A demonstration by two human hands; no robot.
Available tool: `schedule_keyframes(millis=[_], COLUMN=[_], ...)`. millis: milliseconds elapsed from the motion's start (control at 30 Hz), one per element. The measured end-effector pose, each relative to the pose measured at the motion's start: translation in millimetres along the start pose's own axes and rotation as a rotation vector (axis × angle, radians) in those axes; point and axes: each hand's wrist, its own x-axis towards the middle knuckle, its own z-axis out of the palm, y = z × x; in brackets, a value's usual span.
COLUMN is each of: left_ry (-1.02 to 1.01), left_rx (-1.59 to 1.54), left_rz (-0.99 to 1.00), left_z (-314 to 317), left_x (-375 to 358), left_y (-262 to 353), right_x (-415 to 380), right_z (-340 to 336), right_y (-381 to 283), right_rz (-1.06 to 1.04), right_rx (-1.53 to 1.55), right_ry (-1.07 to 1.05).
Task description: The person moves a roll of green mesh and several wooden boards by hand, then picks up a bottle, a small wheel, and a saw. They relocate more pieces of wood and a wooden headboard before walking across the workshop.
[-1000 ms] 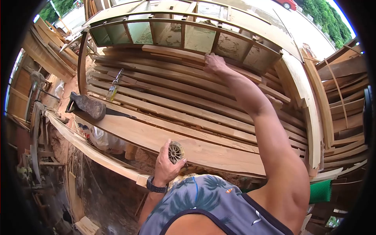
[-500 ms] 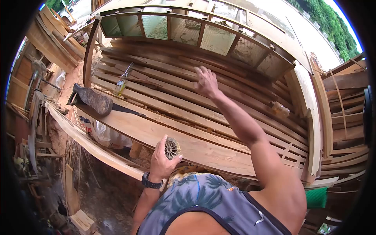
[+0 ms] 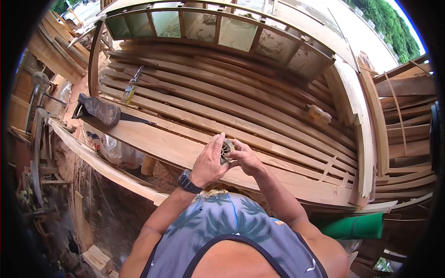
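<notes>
Close in front of my chest, my left hand (image 3: 209,162), with a black watch on the wrist, is closed around a round spoked disc (image 3: 226,149). Dark ribs run out from its centre, and its outer rim looks pale and worn. My right hand (image 3: 248,158) grips the disc's right side with bent fingers. Both hands are just above a broad wooden plank (image 3: 176,148), partly covering the disc. Farther left on that plank lies a handsaw (image 3: 139,119) with a black handle, a dark brown oblong piece resting over its blade.
Long wooden slats (image 3: 199,109) run behind the plank. A clear bottle with yellow liquid (image 3: 131,86) lies at left, another plastic bottle (image 3: 319,114) at right. A frame with glass panes (image 3: 236,34) stands behind. A green mesh roll (image 3: 354,226) is at lower right.
My right hand has come back from over the slats to grip the disc. My left hand has moved right and upward with the disc.
</notes>
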Motion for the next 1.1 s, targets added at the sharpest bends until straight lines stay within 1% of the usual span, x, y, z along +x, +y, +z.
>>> schedule_keyframes(millis=[33,67,100,133,200,233,300,333,400,467,500,533,567,600,633,667,700,733,800,833,867,900,933,1000,1067,1100], left_ry=[0.076,0.145,0.144,0.212,0.279,0.258,0.306,0.310,0.347,0.425,0.467,0.505,0.540,0.543,0.569,0.597,0.614,0.630,0.666,0.670,0.676,0.695,0.712,0.706,0.730,0.732], left_rx=[0.045,0.088,0.026,-0.031,0.015,0.011,-0.026,-0.026,-0.043,0.003,0.020,0.021,0.021,-0.064,-0.049,-0.033,-0.045,-0.044,-0.011,-0.010,-0.004,-0.003,-0.003,0.019,0.010,-0.003], left_rz=[0.100,0.198,0.193,0.213,0.081,0.077,-0.052,-0.036,-0.229,-0.295,-0.300,-0.308,-0.324,-0.424,-0.434,-0.449,-0.453,-0.471,-0.420,-0.417,-0.419,-0.425,-0.409,-0.447,-0.463,-0.477], left_z=[5.4,9.3,10.1,10.6,2.0,0.1,-14.6,-21.5,-33.3,-43.6,-49.0,-55.4,-57.7,-66.5,-69.5,-73.7,-78.1,-78.9,-82.4,-85.6,-88.3,-89.3,-92.1,-99.0,-105.1,-107.4], left_x=[2.5,1.8,3.3,4.1,-2.5,-13.4,-21.8,-28.6,-50.9,-74.5,-83.0,-93.4,-101.0,-106.3,-113.5,-119.3,-123.6,-125.9,-135.6,-139.0,-140.6,-143.4,-142.7,-144.2,-147.5,-150.0], left_y=[6.2,10.9,11.6,10.4,12.8,8.5,-3.4,-8.8,-19.6,-31.6,-41.5,-52.9,-60.1,-48.2,-51.2,-55.5,-55.4,-59.2,-72.2,-72.8,-71.5,-72.2,-72.8,-72.9,-78.9,-83.5], right_x=[2.7,4.2,2.3,-1.1,2.4,0.2,6.7,10.2,17.7,23.3,27.8,35.4,44.9,53.8,60.9,83.9,89.4,101.4,107.7,125.2,147.3,155.3,151.9,157.4,168.8,176.4], right_z=[-13.0,-17.9,-27.7,-29.9,-45.4,-45.7,-53.4,-56.9,-64.1,-63.9,-64.4,-67.8,-73.3,-76.9,-74.2,-96.2,-94.3,-107.2,-106.3,-121.0,-145.4,-143.0,-117.9,-67.9,-9.1,19.1], right_y=[1.7,-2.0,-7.0,-22.8,-38.9,-45.6,-64.1,-69.3,-83.1,-102.9,-120.2,-142.6,-167.9,-191.9,-224.5,-259.4,-294.8,-328.3,-397.2,-420.5,-455.0,-466.2,-462.7,-440.7,-398.1,-369.8], right_rz=[-0.015,-0.045,-0.057,-0.064,-0.170,-0.179,-0.228,-0.236,-0.198,-0.203,-0.199,-0.236,-0.286,-0.326,-0.456,-0.560,-0.629,-0.767,-0.845,-0.972,-1.193,-1.134,-1.224,-1.349,-1.120,-0.992], right_rx=[-0.058,-0.021,0.031,0.087,0.050,0.051,0.012,-0.009,-0.055,-0.109,-0.155,-0.178,-0.244,-0.302,-0.261,-0.459,-0.600,-0.773,-1.267,-1.461,-1.694,-1.856,-1.804,-1.804,-1.655,-1.630], right_ry=[0.027,0.077,0.094,0.114,0.115,0.135,0.142,0.152,0.165,0.192,0.223,0.222,0.272,0.322,0.314,0.438,0.552,0.648,0.919,1.019,0.862,1.028,1.039,1.005,0.778,0.650])
